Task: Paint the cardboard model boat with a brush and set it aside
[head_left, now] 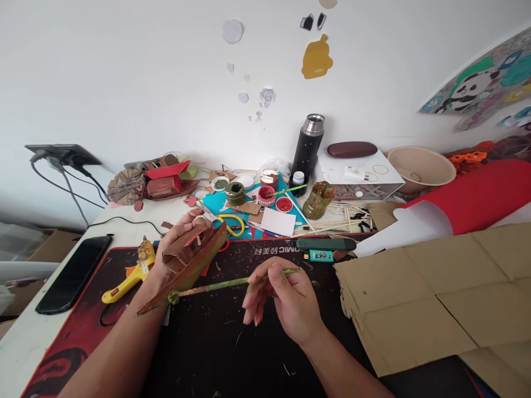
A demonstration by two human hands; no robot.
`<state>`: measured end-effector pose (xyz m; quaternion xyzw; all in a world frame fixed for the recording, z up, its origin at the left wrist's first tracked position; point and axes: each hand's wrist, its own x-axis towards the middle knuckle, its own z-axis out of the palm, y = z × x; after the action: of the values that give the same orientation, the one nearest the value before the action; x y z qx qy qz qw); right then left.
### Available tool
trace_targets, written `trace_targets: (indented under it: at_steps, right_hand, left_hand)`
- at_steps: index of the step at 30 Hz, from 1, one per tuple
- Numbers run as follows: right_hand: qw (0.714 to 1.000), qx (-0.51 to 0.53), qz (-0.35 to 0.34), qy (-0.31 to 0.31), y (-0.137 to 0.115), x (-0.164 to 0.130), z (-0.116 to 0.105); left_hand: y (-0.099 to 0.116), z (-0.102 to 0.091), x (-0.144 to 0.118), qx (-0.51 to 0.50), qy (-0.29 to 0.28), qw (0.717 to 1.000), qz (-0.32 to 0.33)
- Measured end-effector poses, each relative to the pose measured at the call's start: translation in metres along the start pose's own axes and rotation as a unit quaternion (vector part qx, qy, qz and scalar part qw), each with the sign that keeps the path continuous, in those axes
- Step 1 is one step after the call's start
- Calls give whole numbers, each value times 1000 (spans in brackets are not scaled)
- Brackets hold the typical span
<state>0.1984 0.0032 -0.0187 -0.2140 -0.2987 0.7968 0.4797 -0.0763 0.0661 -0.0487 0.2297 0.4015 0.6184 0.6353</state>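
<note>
while the left hand (176, 243) grips the cardboard boat (188, 260), the right hand (286, 301) pinches a brush (232, 283) lying crosswise, bristles left.

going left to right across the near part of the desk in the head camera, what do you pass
black phone → yellow glue gun → left hand holding cardboard model boat → right hand with green-stained brush → flat cardboard sheet

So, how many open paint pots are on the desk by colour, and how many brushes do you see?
Open green paint pots: 2, round dark one, pale one
Open red paint pots: 2, round tub, flat lid-like one
Thin green-stained paintbrushes: 2, one in right hand, one across red tub
Total: 6
</note>
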Motion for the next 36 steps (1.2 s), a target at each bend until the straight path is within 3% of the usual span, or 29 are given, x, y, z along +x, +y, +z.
trace_targets:
  at_steps: [4,18,24,36]
  right_hand:
    - [999,-28,19,8,-3,-1,3]
    - [976,-54,-44,208,-14,12,-9]
    - [967,-73,-67,233,-17,14,-9]
    - [972,-69,-64,217,-16,14,-9]
  left_hand:
    - [0,7,-5,-14,4,1000,-3]
    - [6,14,-2,-37,14,999,15]
    - [3,22,-7,-45,-7,998,32]
    - [3,32,-15,-56,1,998,25]
